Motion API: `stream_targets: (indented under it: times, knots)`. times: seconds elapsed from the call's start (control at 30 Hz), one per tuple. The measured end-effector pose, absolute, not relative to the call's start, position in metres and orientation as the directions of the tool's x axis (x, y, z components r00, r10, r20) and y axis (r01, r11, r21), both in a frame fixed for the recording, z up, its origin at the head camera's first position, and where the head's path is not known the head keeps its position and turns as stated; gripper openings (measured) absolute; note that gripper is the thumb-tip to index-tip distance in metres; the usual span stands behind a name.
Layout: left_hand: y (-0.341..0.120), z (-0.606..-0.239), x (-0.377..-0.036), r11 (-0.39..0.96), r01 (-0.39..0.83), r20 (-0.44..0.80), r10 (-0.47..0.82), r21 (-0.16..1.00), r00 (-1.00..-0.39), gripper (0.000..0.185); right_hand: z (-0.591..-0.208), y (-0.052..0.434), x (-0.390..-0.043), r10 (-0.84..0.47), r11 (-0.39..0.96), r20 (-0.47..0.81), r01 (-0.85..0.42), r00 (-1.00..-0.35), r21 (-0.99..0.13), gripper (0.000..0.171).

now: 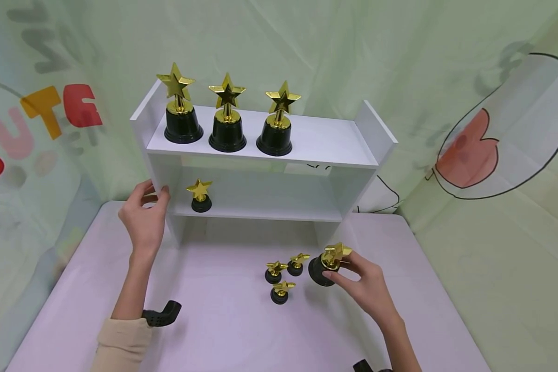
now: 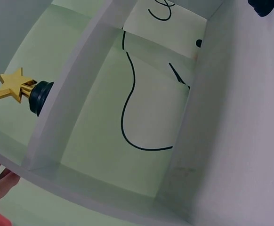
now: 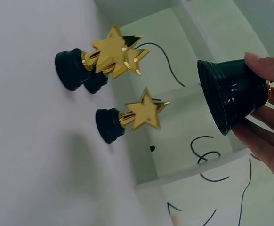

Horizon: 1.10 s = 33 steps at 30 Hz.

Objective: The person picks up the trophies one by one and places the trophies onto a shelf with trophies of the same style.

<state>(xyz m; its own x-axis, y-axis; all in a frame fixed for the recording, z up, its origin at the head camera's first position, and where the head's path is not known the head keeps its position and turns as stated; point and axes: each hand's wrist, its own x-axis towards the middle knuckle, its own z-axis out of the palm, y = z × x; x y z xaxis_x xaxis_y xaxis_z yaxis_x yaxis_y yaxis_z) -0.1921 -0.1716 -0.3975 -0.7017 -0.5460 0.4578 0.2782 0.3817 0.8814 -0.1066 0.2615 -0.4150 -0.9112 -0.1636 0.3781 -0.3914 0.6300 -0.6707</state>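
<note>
Right hand [image 1: 365,289] clasps a trophy [image 1: 321,269] by its upper base, leaving the underside free, above the worktop [image 1: 228,320]; left hand [image 1: 145,219] pinches the shelf's [image 1: 325,138] side, apparently to steady it.

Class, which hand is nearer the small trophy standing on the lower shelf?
Left: the left hand grips the side panel beside the small trophy; the right hand is farther, holding a large trophy above the table.

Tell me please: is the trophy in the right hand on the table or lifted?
Lifted: the right wrist view shows open space between the star trophy, gripped by the right hand, and the table.
</note>
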Motion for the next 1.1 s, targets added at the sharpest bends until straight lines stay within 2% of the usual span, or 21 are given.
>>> stream_targets:
  times: [0.17,0.47,0.8,1.1]
  knots:
    - [-0.171,-0.396,-0.192,0.377,0.285,0.46,-0.545,0.881,-0.701,0.03,-0.4,0.255,-0.111,-0.199,0.597,0.413,-0.444,-0.889,-0.668,0.043]
    - [-0.172,-0.397,-0.192,0.375,0.284,0.457,-0.543,0.883,-0.704,0.031,-0.374,0.248,-0.115,-0.281,0.608,0.47,-0.534,-0.837,-0.588,0.048]
    - [-0.172,-0.397,-0.191,0.373,0.289,0.46,-0.543,0.882,-0.703,0.031,-0.339,0.241,-0.12,-0.383,0.554,0.572,-0.675,-0.726,-0.487,0.056]
    - [-0.173,-0.397,-0.192,0.373,0.288,0.459,-0.543,0.882,-0.703,0.031,-0.314,0.235,-0.125,-0.423,0.521,0.626,-0.741,-0.655,-0.423,0.057]
